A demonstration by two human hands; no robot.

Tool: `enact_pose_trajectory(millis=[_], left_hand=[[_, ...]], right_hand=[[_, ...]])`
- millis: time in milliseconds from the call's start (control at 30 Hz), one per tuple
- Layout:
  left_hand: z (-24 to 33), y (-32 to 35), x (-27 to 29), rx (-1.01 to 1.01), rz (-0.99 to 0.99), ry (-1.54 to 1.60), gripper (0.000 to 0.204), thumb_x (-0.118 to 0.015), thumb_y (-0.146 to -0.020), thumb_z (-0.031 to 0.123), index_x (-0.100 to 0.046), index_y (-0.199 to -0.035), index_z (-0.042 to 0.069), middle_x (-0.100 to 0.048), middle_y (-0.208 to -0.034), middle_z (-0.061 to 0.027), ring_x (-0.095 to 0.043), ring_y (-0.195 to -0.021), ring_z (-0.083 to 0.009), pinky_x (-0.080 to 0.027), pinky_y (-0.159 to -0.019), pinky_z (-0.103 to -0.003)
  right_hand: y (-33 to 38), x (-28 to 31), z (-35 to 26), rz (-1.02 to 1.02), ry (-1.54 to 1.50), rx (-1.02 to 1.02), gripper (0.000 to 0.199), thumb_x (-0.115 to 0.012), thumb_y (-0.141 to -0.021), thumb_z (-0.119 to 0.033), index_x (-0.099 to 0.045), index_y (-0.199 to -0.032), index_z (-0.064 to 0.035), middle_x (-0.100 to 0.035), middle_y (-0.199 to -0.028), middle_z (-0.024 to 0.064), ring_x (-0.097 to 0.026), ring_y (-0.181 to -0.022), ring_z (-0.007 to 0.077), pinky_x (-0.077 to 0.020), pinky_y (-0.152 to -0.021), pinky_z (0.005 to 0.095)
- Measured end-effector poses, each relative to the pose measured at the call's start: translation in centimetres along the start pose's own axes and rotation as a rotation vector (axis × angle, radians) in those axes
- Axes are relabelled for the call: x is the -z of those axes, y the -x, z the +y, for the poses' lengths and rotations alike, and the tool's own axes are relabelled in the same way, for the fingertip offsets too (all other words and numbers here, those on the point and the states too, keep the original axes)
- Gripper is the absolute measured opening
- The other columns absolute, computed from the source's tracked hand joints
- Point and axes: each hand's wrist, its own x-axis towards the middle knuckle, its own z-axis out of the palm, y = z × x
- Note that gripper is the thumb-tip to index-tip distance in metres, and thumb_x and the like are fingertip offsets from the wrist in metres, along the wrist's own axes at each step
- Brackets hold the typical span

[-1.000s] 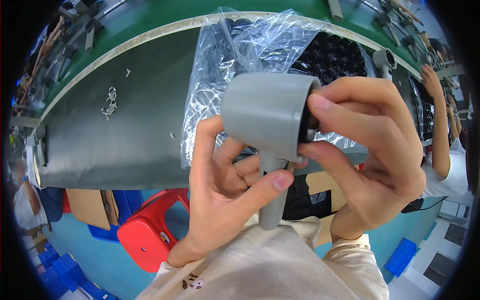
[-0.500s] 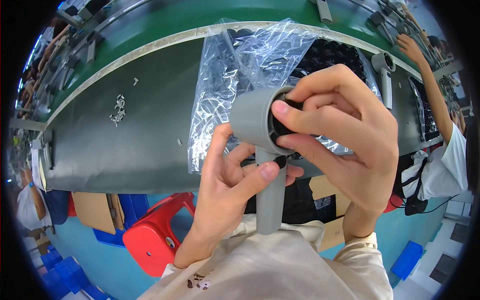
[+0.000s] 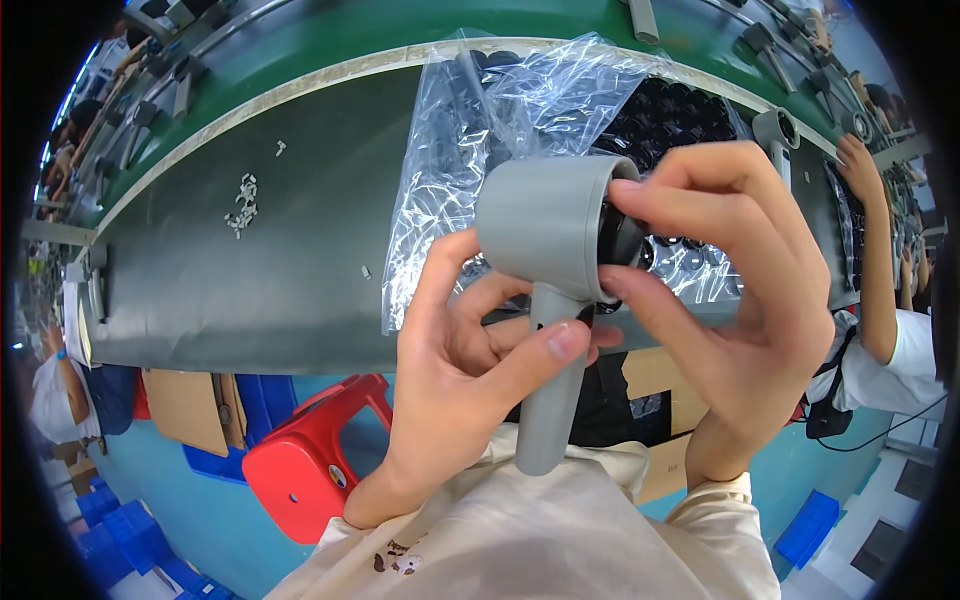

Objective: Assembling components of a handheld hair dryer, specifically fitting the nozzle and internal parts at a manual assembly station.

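Note:
A grey hair dryer housing (image 3: 540, 220) is held up in front of me, its handle hanging down and its barrel turned toward the right. My left hand (image 3: 450, 370) wraps the upper handle, with the thumb on its front and fingers behind. At the barrel's open right end sits a black round part (image 3: 618, 236), partly inside the rim. My right hand (image 3: 740, 270) grips this part between thumb and forefinger, the fingertips against the rim. How far in it sits is hidden by the hand and barrel.
A clear plastic bag (image 3: 440, 200) lies behind the housing, beside many black round parts (image 3: 670, 120). Small pale pieces (image 3: 243, 205) are scattered on the dark table (image 3: 170, 260). Another grey hair dryer (image 3: 778, 135) stands back right, near a co-worker's arm (image 3: 875, 220). A red stool (image 3: 300, 480) is below left.
The housing has tipped and turned slightly, its open end moving right and facing farther from me. My right hand has moved a little right, its fingertips now nearer the rim's edge.

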Motion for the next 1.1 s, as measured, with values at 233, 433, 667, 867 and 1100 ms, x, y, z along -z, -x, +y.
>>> enact_pose_trajectory(millis=[233, 433, 667, 867, 1100], left_hand=[[-0.3, 0.3, 0.1, -0.118, 0.008, -0.031, 0.062, -0.067, -0.08, 0.005, -0.029, -0.129, -0.002, -0.055, -0.113, -0.0252, -0.065, -0.089, -0.0319, -0.057, -0.077, -0.042], [-0.2, 0.4, 0.3, -0.095, 0.014, -0.023, 0.065, -0.068, -0.08, 0.009, -0.028, -0.13, -0.002, -0.056, -0.112, -0.0248, -0.066, -0.087, -0.0314, -0.058, -0.073, -0.042], [-0.7, -0.9, 1.7, -0.07, -0.119, 0.108, 0.058, -0.059, -0.086, -0.001, -0.024, -0.132, 0.0, -0.053, -0.118, -0.0231, -0.063, -0.098, -0.0335, -0.054, -0.085, -0.04], [-1.0, -0.8, 0.6, -0.193, -0.049, 0.135, 0.06, -0.06, -0.086, 0.001, -0.026, -0.136, -0.003, -0.056, -0.116, -0.02, -0.063, -0.094, -0.0234, -0.052, -0.081, -0.032], [3.7, 1.2, 1.2, -0.524, 0.126, -0.757, 0.067, -0.074, -0.078, 0.029, -0.045, -0.129, -0.004, -0.051, -0.12, -0.0137, -0.052, -0.11, -0.0217, -0.049, -0.081, -0.031]], right_hand=[[-0.1, -0.2, 0.0, 0.026, 0.037, 0.077, 0.042, -0.074, -0.051, 0.004, -0.067, -0.092, 0.0066, -0.059, -0.09, 0.0145, -0.057, -0.074, 0.019, -0.0463, -0.063, 0.0259], [-0.9, -1.0, -2.7, 0.02, 0.012, -0.048, 0.041, -0.074, -0.053, 0.005, -0.067, -0.094, 0.0072, -0.059, -0.09, 0.0144, -0.057, -0.072, 0.018, -0.0459, -0.06, 0.0242], [-0.6, -1.0, 2.2, -0.042, -0.205, 0.032, 0.047, -0.078, -0.063, -0.005, -0.063, -0.106, 0.0067, -0.06, -0.101, 0.0153, -0.058, -0.089, 0.0218, -0.0479, -0.073, 0.0292], [1.8, -3.8, -0.9, 0.157, -0.611, -0.507, 0.063, -0.059, -0.088, -0.036, -0.042, -0.13, 0.0074, -0.05, -0.126, 0.0141, -0.049, -0.113, 0.0192, -0.0384, -0.095, 0.0297], [2.2, -3.5, -2.5, 0.197, -0.914, -0.403, 0.062, -0.057, -0.087, 0.0, -0.026, -0.141, 0.0021, -0.04, -0.13, 0.015, -0.052, -0.113, 0.0209, -0.0423, -0.09, 0.0281]])
